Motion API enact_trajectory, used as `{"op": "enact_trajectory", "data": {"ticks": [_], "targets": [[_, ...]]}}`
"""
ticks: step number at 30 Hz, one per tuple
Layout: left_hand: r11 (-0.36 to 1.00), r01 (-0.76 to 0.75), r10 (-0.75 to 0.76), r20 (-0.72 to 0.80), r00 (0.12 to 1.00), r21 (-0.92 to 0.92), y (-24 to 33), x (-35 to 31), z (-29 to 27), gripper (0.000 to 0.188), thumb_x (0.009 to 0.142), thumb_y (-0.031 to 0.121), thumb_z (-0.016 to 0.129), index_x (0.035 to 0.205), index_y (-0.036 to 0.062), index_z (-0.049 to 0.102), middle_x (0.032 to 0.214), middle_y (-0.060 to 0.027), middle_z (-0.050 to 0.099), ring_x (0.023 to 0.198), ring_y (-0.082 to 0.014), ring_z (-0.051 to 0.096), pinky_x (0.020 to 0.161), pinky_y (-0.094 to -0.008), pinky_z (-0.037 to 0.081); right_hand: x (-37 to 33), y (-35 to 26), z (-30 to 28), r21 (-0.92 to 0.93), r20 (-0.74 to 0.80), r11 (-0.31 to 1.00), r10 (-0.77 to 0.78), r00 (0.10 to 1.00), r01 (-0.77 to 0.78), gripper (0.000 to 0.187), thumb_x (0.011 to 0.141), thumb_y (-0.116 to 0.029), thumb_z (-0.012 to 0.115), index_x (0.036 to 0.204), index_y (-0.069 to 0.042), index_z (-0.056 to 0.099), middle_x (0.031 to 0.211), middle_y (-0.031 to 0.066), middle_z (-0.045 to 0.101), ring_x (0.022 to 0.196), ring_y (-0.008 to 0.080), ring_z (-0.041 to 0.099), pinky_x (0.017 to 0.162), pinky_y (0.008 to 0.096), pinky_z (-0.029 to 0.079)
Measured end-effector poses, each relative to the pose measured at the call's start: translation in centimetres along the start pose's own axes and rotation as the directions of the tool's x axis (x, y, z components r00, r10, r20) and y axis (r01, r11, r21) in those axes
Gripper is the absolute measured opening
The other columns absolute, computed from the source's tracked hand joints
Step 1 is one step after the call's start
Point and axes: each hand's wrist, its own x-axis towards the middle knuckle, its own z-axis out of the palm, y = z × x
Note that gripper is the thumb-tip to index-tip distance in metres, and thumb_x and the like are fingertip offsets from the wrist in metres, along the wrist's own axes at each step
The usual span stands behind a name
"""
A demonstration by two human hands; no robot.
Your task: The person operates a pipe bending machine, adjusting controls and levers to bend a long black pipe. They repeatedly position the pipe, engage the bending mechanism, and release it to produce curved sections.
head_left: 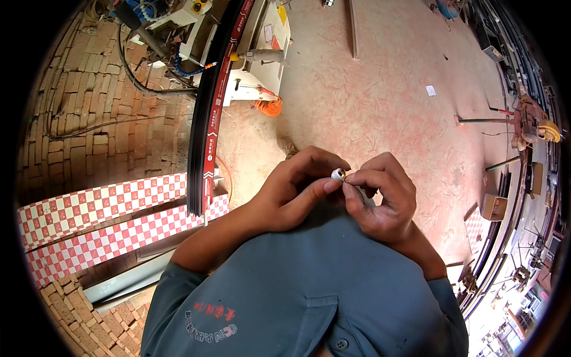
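A small white rounded piece with a dark hole in its end (338, 174) sits between my two hands, in front of my chest. My left hand (294, 190) pinches it from the left between thumb and forefinger. From the other side my right hand (383, 196) closes thumb and forefinger together at the piece's right edge. A tiny yellowish spot shows there, too small to make out. The fingers cover much of the piece, so I cannot tell its exact kind.
Long black bars with a red printed strip (223, 77) run along my left. Red-and-white checkered boards (119, 205) lie below them, beside brick paving (89, 119). An orange coiled hose (269, 107) hangs ahead. To the right stand a rusty machine (528, 122) and a cardboard box (495, 207).
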Motion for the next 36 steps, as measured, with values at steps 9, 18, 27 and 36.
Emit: {"op": "enact_trajectory", "data": {"ticks": [9,18,27,36], "targets": [[0.991,-0.060,0.066,0.049,0.997,-0.116,0.0,-0.3,-0.1,0.028,0.106,0.009,0.046,0.131,-0.0039,0.053,0.107,-0.0112,0.064,0.088,-0.0148,0.065,0.081,-0.0299,0.054,-0.1,-0.6,-0.8,0.362,0.195,0.823,0.391,0.899,-0.437,0.007,0.087,-0.002,0.072,0.092,-0.001,0.067,0.085,0.0031,0.060,0.067,0.0061,0.052,0.059,0.0225,0.041],[0.986,-0.029,0.037,0.044,0.998,-0.165,-0.1,0.4,-0.7,0.035,0.107,0.017,0.049,0.133,-0.0058,0.054,0.099,-0.0135,0.066,0.081,-0.0151,0.064,0.072,-0.0289,0.053,0.1,0.5,-0.9,0.437,0.116,0.783,0.438,0.891,-0.442,0.015,0.088,-0.004,0.075,0.100,-0.002,0.067,0.084,-0.0011,0.057,0.070,0.0031,0.050,0.061,0.0208,0.041],[0.990,-0.006,-0.003,-0.062,0.998,-0.139,1.1,-0.1,-3.4,0.018,0.105,0.013,0.054,0.116,0.0027,0.043,0.085,-0.0071,0.062,0.078,-0.0117,0.061,0.071,-0.0270,0.049,2.5,2.6,3.2,0.474,0.213,0.805,0.288,0.933,-0.357,0.018,0.087,-0.007,0.079,0.103,-0.002,0.071,0.086,0.0038,0.062,0.069,0.0085,0.052,0.059,0.0235,0.041],[0.908,0.149,-0.135,0.062,0.989,-0.391,3.8,-0.5,-12.4,0.024,0.106,0.027,0.055,0.110,0.0045,0.048,0.079,-0.0057,0.065,0.065,-0.0102,0.059,0.059,-0.0228,0.042,9.8,4.9,9.8,0.582,0.300,0.802,-0.056,0.952,-0.136,0.031,0.086,0.002,0.076,0.114,-0.002,0.063,0.096,0.0107,0.064,0.078,0.0128,0.059,0.067,0.0257,0.046]]}}
